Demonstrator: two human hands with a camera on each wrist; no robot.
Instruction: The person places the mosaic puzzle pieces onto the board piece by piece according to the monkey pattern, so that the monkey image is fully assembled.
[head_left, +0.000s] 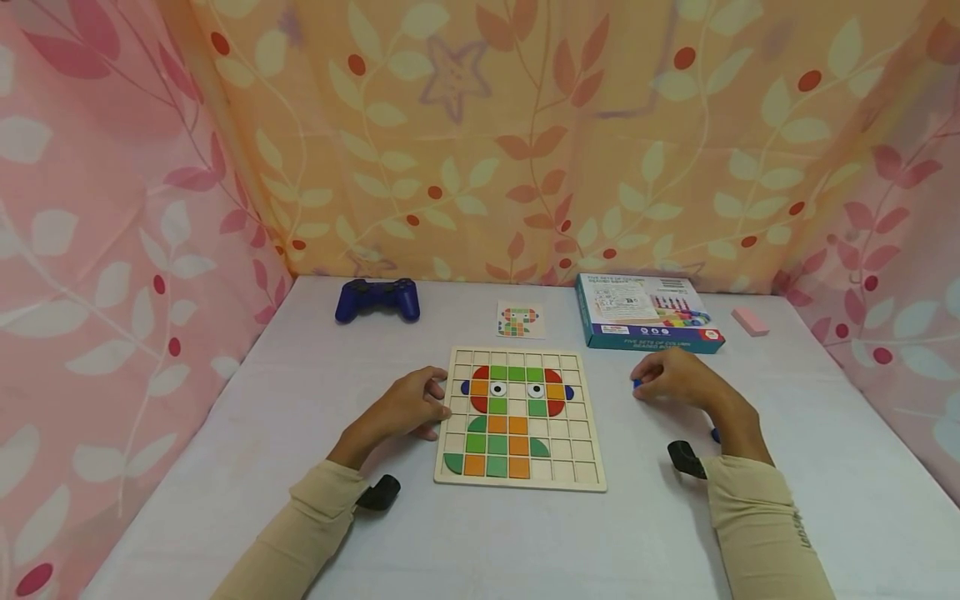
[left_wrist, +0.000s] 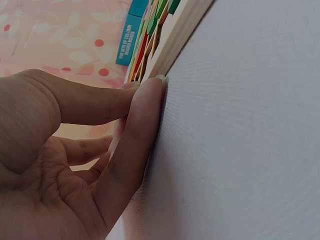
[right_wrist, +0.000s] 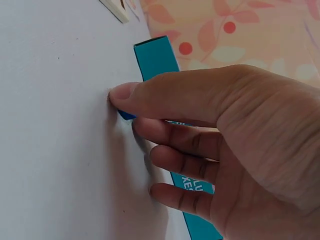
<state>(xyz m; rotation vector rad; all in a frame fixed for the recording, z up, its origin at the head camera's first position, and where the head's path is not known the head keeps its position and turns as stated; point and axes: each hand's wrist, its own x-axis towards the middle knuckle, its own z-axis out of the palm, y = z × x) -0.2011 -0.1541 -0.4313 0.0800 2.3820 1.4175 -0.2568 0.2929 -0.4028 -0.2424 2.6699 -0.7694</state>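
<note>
In the head view, a wooden grid board (head_left: pixel 567 428) lies flat, with coloured tiles forming a big-eyed figure. My left hand (head_left: pixel 407 406) holds the board's left edge, thumb and fingertips against the rim; in the left wrist view the fingers (left_wrist: pixel 145 110) meet the board's side (left_wrist: pixel 172 47) close to the cloth. Right of the board, my right hand (head_left: pixel 678 379) pinches a small blue piece (head_left: pixel 637 383) between thumb and fingers. The right wrist view shows this blue piece (right_wrist: pixel 126 115) mostly hidden by the thumb, low over the cloth.
Another blue piece (head_left: pixel 716 435) lies beside the right wrist, partly hidden. Behind the board are a picture card (head_left: pixel 520 320), a blue game controller (head_left: pixel 377 300), a teal puzzle box (head_left: pixel 648 313) and a pink block (head_left: pixel 750 322). Patterned curtains surround the white-covered table.
</note>
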